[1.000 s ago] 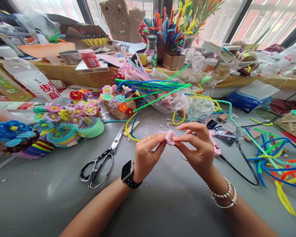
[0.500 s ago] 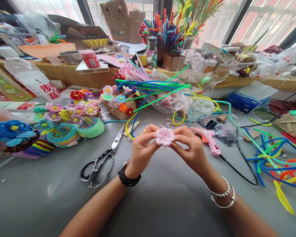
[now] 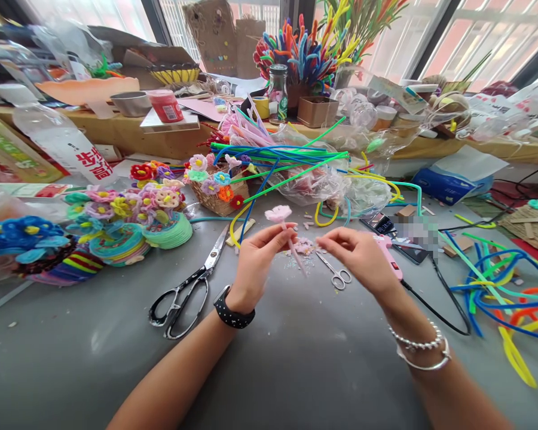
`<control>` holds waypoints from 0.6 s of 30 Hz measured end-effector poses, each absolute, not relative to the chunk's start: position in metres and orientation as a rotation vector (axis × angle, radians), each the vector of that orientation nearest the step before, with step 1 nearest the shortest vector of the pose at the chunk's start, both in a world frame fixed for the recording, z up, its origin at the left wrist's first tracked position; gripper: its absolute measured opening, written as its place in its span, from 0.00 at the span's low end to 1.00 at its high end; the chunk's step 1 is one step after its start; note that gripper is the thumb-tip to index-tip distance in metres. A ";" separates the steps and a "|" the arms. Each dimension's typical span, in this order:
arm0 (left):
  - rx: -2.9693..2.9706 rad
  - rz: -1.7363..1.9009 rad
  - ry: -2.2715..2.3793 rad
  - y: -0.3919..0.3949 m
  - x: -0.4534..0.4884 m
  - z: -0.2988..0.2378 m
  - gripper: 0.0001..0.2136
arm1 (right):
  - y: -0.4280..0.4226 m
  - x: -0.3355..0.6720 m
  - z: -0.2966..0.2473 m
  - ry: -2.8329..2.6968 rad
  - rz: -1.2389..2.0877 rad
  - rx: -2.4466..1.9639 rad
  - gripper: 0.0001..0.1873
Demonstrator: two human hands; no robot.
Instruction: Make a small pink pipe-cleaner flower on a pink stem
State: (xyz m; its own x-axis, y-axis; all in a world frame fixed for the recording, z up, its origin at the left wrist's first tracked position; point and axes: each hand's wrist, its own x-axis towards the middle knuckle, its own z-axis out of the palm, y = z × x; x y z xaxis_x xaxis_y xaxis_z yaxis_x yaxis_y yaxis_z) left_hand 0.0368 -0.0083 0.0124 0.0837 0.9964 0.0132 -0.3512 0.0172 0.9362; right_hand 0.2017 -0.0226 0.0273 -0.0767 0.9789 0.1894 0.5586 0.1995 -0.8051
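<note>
My left hand (image 3: 260, 254) pinches the stem of a small pink pipe-cleaner flower (image 3: 278, 213), holding it upright above the grey table (image 3: 296, 358). My right hand (image 3: 357, 253) hovers just right of it with fingertips curled together and nothing visible in them. Between the hands, pink fluff scraps (image 3: 303, 245) lie on the table. Small silver scissors (image 3: 336, 273) rest under my right hand.
Large black-handled scissors (image 3: 186, 292) lie left of my left hand. A pink glue gun (image 3: 391, 260) with a black cord lies to the right. Finished flower baskets (image 3: 130, 221) crowd the left; loose pipe cleaners (image 3: 497, 280) sprawl at right and in bags (image 3: 296, 167) behind.
Both hands held the pink flower together before. Now my right hand has let go and moved right, and my left hand holds the flower up by its stem.
</note>
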 end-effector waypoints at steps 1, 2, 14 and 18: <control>0.948 1.315 0.888 -0.007 0.036 0.013 0.08 | -0.021 0.209 0.028 -1.707 0.655 -1.569 0.13; 0.928 1.330 0.893 -0.006 0.035 0.013 0.08 | -0.020 0.215 0.028 -1.706 0.581 -1.673 0.14; 0.925 1.387 0.887 -0.003 0.033 0.012 0.10 | -0.035 0.213 0.014 -2.357 0.334 -2.429 0.09; 0.891 1.375 0.877 -0.003 0.033 0.014 0.09 | -0.036 0.215 0.015 -2.401 0.380 -2.463 0.08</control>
State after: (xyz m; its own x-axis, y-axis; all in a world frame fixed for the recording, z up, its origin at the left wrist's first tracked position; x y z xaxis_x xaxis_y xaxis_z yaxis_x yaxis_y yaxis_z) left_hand 0.0333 -0.0026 0.0136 0.0108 0.9999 0.0026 -0.4191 0.0022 0.9079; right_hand 0.2147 -0.0355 0.0146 0.0381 0.9282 -0.3700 0.9972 -0.0113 0.0745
